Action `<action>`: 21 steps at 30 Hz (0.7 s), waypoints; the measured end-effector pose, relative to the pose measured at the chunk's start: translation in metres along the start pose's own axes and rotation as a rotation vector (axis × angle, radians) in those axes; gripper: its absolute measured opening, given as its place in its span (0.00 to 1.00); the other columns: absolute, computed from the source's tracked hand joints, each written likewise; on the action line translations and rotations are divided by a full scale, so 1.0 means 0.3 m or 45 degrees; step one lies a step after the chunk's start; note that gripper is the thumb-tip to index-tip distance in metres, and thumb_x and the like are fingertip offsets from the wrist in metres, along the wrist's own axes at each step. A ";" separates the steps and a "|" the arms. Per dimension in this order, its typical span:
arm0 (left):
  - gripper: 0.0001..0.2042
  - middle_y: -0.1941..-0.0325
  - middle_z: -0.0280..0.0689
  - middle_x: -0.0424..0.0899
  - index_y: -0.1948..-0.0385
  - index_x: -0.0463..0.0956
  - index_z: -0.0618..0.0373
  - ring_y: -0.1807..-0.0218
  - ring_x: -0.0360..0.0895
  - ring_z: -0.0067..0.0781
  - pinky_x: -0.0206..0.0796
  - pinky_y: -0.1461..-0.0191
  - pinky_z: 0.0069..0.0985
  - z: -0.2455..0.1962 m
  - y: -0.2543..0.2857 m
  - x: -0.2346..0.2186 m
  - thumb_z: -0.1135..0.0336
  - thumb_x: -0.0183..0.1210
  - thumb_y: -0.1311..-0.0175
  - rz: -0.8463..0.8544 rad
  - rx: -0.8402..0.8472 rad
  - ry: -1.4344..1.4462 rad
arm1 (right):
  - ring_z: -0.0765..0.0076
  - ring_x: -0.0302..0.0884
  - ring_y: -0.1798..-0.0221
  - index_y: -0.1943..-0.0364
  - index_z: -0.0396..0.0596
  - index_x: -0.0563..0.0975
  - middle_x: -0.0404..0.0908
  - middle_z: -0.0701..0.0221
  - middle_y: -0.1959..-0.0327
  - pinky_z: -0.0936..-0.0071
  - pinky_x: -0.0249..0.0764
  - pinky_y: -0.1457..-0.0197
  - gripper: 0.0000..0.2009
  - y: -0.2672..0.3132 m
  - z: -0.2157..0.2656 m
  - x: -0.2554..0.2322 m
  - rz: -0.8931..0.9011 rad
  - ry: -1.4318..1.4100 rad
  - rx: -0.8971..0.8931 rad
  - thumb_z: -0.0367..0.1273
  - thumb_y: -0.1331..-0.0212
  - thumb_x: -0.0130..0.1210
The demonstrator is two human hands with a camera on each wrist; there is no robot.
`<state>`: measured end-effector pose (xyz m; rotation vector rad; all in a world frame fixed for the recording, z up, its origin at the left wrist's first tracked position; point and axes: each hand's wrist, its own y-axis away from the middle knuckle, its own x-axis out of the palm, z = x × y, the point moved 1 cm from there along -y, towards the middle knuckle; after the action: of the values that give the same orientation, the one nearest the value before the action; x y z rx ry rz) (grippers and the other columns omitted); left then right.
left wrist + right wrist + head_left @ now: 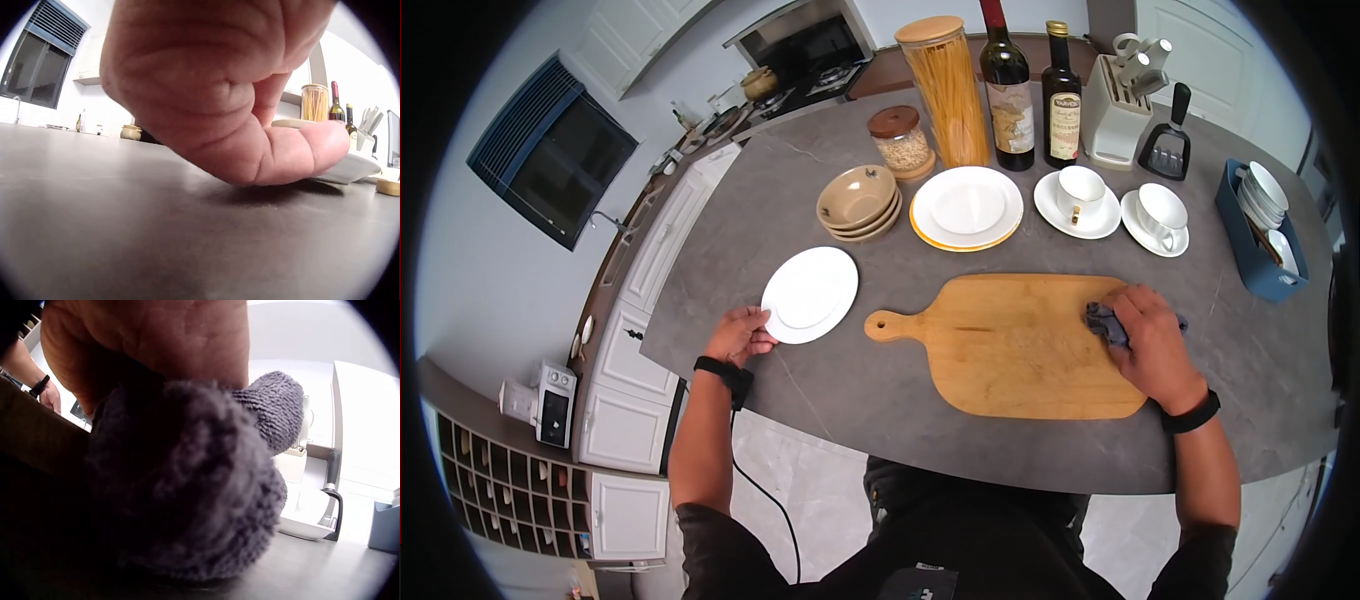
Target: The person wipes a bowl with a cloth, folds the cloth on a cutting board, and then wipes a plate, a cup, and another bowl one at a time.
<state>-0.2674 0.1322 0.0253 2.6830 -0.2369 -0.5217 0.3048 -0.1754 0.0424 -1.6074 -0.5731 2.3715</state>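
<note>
1. Grey cloth (1104, 322): gripped in the right hand (1148, 345), fingers curled over it, at the right part of the wooden board (1020, 350). Its underside cannot be inspected. Risk: the board slides towards the counter's (710, 225) near edge. Cause: a firm pull towards the body with nothing seen bracing the board.

2. White plate (810, 298): on the counter's left part, close to the near edge. The left hand (742, 335) pinches its rim at the side facing the left end. Risk: the plate tips or drops over the near edge. Cause: a one-sided hold, should the fingers slip or draw it too far.

3. Board handle (888, 325): points to the counter's left end, near the plate. Risk: a knock or chipped rim. Cause: a leftward shove from the right hand.

4. Cup (1162, 206) on its saucer (1144, 238): beyond the board, towards the far edge. Risk: cup upset. Cause: a long stroke carrying the right hand off the board's far side.

5. Black cord (772, 492): hangs below the near edge by the left wrist. Risk: a snag that jerks the plate. Cause: the arm moving while the cord catches on that edge.
</note>
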 end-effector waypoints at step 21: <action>0.18 0.77 0.32 0.83 0.66 0.83 0.59 0.82 0.77 0.20 0.65 0.81 0.24 -0.419 0.156 0.430 0.51 0.67 0.23 0.129 0.399 -0.491 | 0.42 0.79 0.47 0.52 0.44 0.80 0.83 0.59 0.51 0.52 0.74 0.42 0.22 -0.006 0.008 -0.012 0.005 0.010 -0.034 0.20 0.56 0.70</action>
<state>-0.1042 0.1031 0.1100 2.8225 -0.6037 -1.0458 0.3040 -0.1756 0.0470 -1.6296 -0.6033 2.3697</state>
